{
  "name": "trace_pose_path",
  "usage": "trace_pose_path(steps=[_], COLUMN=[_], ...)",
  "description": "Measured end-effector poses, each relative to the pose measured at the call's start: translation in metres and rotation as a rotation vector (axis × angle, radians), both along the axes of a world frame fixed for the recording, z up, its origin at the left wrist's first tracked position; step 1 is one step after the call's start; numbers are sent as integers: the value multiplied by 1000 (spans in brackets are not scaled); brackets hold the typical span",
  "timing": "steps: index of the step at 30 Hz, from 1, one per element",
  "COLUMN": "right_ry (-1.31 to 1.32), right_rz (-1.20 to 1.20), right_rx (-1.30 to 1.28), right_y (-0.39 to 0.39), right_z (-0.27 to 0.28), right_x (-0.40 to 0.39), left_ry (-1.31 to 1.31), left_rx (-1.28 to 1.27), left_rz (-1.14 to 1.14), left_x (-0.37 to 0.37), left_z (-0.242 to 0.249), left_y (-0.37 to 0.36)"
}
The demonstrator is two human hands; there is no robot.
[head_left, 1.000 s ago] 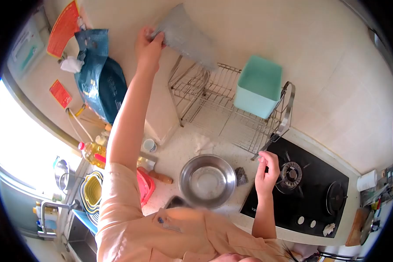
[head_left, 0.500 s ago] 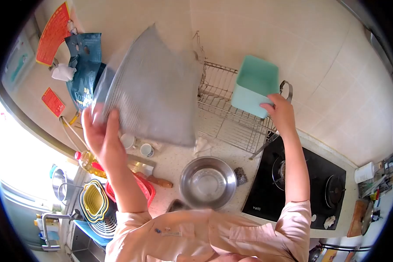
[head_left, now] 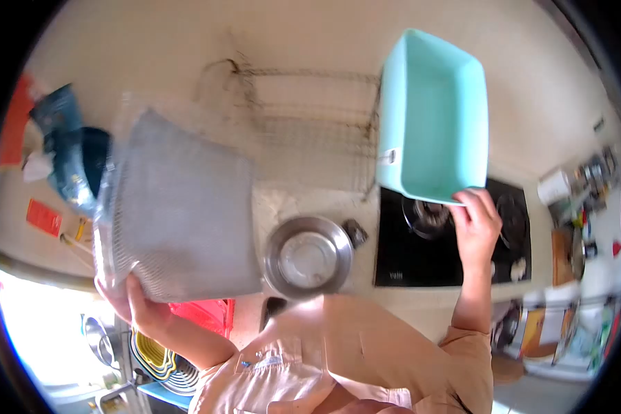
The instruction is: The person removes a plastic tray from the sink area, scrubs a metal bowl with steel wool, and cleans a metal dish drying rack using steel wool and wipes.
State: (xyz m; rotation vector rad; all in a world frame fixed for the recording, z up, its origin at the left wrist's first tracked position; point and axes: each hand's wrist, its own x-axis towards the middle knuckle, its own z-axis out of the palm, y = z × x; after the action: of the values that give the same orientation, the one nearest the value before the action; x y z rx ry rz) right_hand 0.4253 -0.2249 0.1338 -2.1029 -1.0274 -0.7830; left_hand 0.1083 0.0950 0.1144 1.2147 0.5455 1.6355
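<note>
My left hand (head_left: 141,307) is closed on the lower left edge of a flat grey mesh cloth pack (head_left: 186,214) in a clear plastic sleeve. The pack is held up on the left, over the counter. My right hand (head_left: 477,224) pinches the near rim of a mint-green plastic bin (head_left: 428,131). The bin is tilted, its open side towards me, and looks bare inside. It hangs in front of the wall, partly above the stove. Between the two hands, a steel bowl (head_left: 307,259) sits on the counter.
A wire dish rack (head_left: 310,127) stands against the wall. The black gas stove (head_left: 414,265) lies at right, with a dark scouring pad (head_left: 355,233) beside the bowl. A red basket (head_left: 210,314) and yellow colander (head_left: 152,355) are at lower left. Dark bags (head_left: 72,159) hang on the left wall.
The green bin has come off the rack area, up and to the right, and nearer to me. My left hand has lowered the grey pack to the left. The whole view has shifted.
</note>
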Motion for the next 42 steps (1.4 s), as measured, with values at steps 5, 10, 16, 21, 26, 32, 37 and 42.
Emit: trace_pose_path(steps=[5,10,16,21,26,32,37,42], right_ry=[163,263,460,498,502,524,733,1408], right_rz=[-410,-655,-690,-648,-641,-633,-476,510], right_rx=[-86,-264,-328,-282,-378,-462,-510,282], right_y=[-105,-185,-171,-142,-128,-104,-70,28], right_z=[-29,-92,-147,-197,-230,-239,-181,-144], right_x=[-36,-68,-124,-141,-117,-91,-77,-73], left_ry=[35,-30,53,-5,-48,35,12,-87], left_rx=[2,-18,12,54,134,143,21,-249], left_rz=[67,-91,-85,-127,-66,-201,-285,-410], left_x=[10,6,33,24,6,-21,-6,15], left_z=[-8,-34,-17,-19,-21,-35,-32,-46], left_y=[1,24,2,8,8,6,-9,-16])
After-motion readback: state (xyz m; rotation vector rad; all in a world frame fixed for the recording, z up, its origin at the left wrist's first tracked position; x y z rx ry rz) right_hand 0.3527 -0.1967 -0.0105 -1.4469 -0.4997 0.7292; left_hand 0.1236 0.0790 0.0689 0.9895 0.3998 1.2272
